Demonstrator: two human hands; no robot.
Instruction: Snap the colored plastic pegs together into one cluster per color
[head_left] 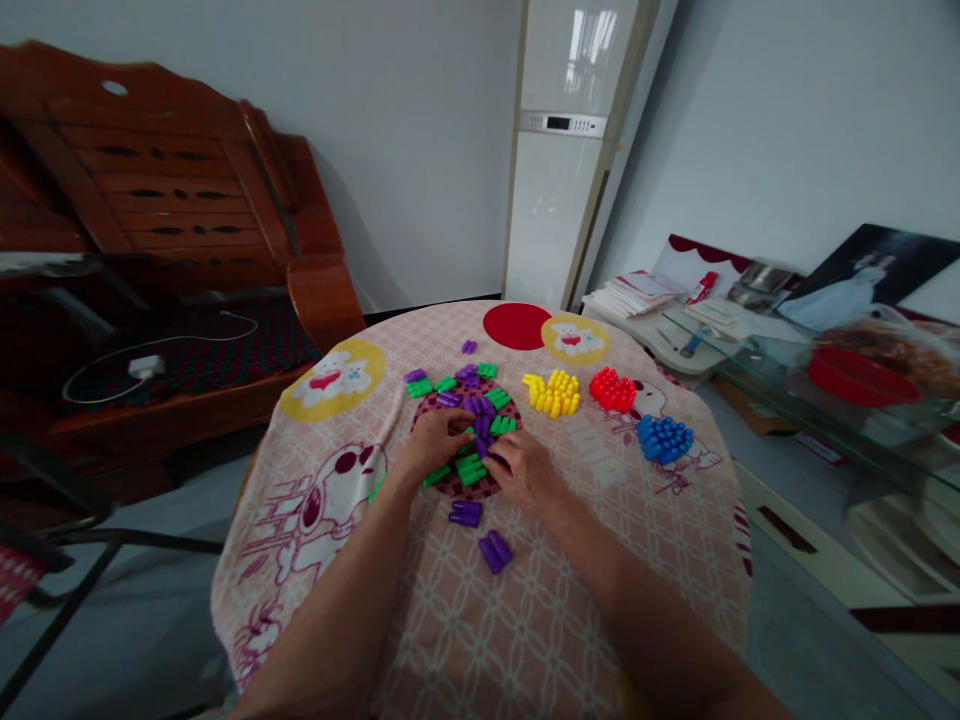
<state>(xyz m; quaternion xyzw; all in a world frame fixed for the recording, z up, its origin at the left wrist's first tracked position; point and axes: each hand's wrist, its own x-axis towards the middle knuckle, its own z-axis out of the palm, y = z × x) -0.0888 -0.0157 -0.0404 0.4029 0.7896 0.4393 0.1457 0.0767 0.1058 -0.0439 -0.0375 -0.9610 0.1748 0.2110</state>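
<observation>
My left hand (437, 440) reaches into a pile of plastic pieces with its fingers curled inward. The fingertips touch the pile beside a small green piece; what they hold is hidden. Opposite it, my right hand (526, 470) has thumb and fingers closed around the end of a purple plastic piece (482, 447). Around both hands lie purple and green pieces, each like short joined tubes, among them a green piece (471, 469) between the wrists. Closer to me are two loose purple pieces, one a purple pair (466, 513) and the other a tilted purple pair (496, 552).
Yellow pieces (553, 393), red pieces (613, 389) and blue pieces (664, 438) stand in separate clusters on the right of the round table's patterned cloth (570, 590). A wooden chair (172, 200) is at the left. A glass shelf (825, 390) with a red bowl (862, 376) is at the right.
</observation>
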